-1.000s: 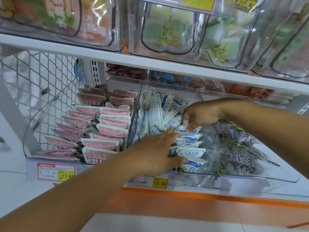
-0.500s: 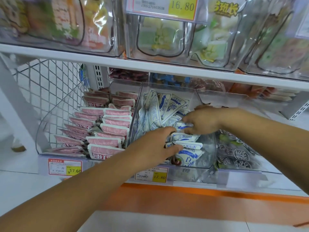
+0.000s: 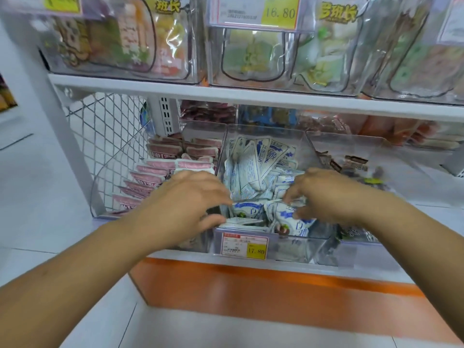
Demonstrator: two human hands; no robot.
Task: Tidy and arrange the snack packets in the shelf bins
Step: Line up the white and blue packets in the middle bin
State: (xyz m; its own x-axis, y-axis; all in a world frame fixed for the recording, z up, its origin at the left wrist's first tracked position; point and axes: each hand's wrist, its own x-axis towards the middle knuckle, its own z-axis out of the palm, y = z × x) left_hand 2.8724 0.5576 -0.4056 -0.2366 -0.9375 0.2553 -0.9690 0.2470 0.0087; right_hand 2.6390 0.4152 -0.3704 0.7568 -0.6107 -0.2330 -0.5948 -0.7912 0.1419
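Observation:
A clear middle bin point(image 3: 266, 130) on the lower shelf holds several white-and-blue snack packets point(image 3: 253, 172), some upright at the back, some lying at the front. My left hand point(image 3: 185, 204) is at the bin's front left, fingers and thumb pinching the edge of a front packet point(image 3: 244, 208). My right hand point(image 3: 324, 194) is at the front right, fingers curled round another white-and-blue packet point(image 3: 288, 217). Both hands hide part of the front row.
A left bin holds rows of pink packets point(image 3: 160, 169); a right bin holds dark packets point(image 3: 354, 162). A wire mesh panel point(image 3: 105, 136) closes the shelf's left end. Upper shelf bins point(image 3: 253, 54) hang overhead. A price tag point(image 3: 244, 246) fronts the middle bin.
Both hands have drawn toward the front of the middle bin. The right hand came down from the back packets to the front row; the front packets have shifted.

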